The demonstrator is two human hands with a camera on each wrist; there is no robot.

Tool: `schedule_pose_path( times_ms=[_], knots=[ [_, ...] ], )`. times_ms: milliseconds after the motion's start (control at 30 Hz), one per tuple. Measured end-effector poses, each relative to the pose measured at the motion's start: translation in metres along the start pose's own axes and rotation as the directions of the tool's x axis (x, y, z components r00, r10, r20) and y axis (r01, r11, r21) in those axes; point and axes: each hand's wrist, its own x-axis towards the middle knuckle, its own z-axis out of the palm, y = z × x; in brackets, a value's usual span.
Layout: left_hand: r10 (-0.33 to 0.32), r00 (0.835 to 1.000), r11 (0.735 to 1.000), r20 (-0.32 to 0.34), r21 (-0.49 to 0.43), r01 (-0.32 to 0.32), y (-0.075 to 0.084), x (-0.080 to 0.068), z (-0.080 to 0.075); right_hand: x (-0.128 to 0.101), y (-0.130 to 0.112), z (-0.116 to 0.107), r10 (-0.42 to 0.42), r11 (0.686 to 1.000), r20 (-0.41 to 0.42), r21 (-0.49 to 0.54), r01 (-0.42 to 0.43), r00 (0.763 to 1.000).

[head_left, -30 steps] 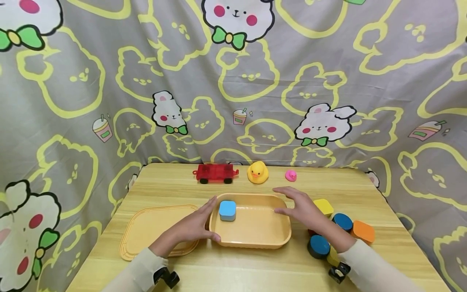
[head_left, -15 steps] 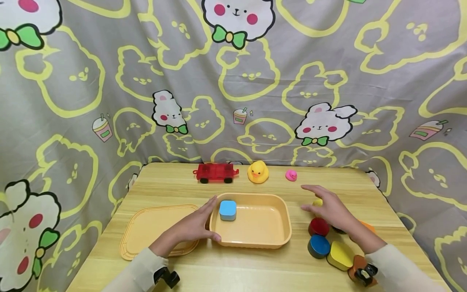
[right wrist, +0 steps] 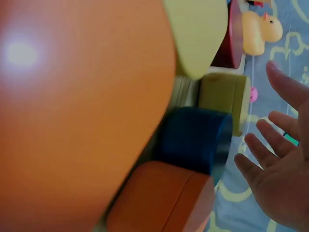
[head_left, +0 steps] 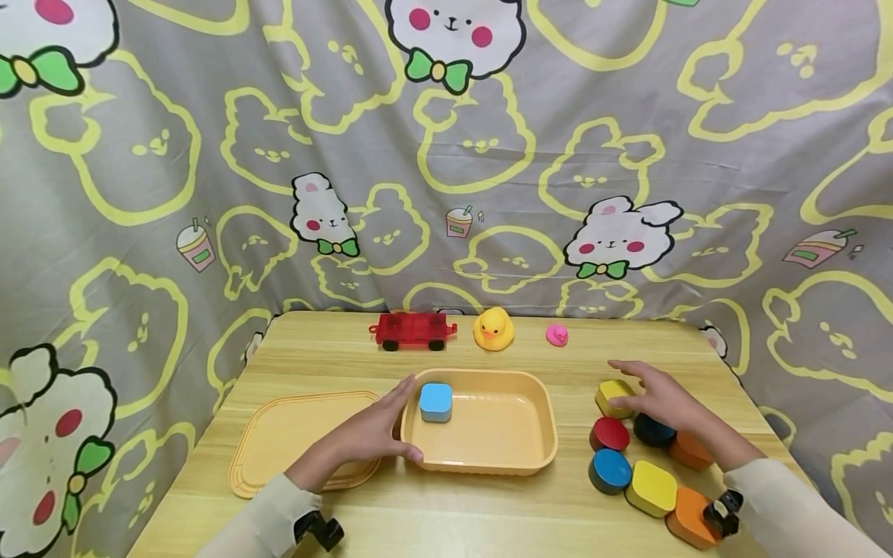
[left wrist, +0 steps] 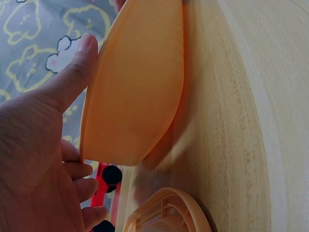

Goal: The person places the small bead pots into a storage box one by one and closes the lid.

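My left hand (head_left: 382, 426) holds the left end of a light orange plastic box (head_left: 495, 442), thumb by the near rim and fingers along the far left side. Close up, the left wrist view shows the thumb against the rim of the box (left wrist: 135, 87). A light blue block (head_left: 436, 401) sits inside at the left. Over the right-hand blocks hovers my right hand (head_left: 659, 399), fingers spread and holding nothing. Nearest to it are a yellow block (head_left: 610, 399) and a dark blue block (head_left: 653, 431), partly hidden. In the right wrist view, the hand (right wrist: 280, 159) stands apart from the blocks.
A matching lid (head_left: 300, 434) lies left of the box. Along the back stand a red toy wagon (head_left: 412, 332), a yellow duck (head_left: 493, 330) and a small pink duck (head_left: 556, 335). Red (head_left: 609, 434), blue (head_left: 610, 470), yellow (head_left: 652, 488) and orange blocks (head_left: 691, 518) cluster at right.
My right hand has moved right, from above the box's right side to above the blocks, uncovering several of them. My left hand, the box and the light blue block stay in place.
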Motion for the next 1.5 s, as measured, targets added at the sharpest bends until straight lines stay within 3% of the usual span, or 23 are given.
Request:
schedule_pose_path(
  times_ms=[267,767,1033,1267,1500],
  knots=[
    [-0.002,1.000,1.000,0.001,-0.005,0.002,0.002,0.000,0.000,0.005,0.013,0.005,0.014,1.000,0.058,-0.018,-0.013,0.998],
    [0.000,1.000,1.000,0.005,0.009,0.000,0.001,0.001,-0.001,0.006,0.012,0.001,0.016,0.999,0.117,-0.034,-0.012,0.993],
    [0.001,1.000,1.000,0.006,-0.002,-0.001,0.001,0.002,-0.001,0.009,0.012,0.000,0.036,0.998,0.104,-0.058,-0.030,0.994],
    [0.002,1.000,1.000,0.006,-0.003,-0.002,-0.002,0.003,0.000,0.011,0.004,-0.003,0.078,0.997,0.096,-0.010,-0.078,0.992],
    [0.002,1.000,1.000,0.008,-0.005,-0.002,-0.001,0.003,0.000,0.015,-0.015,-0.005,0.029,0.999,0.073,-0.026,-0.027,0.997]
  ],
)
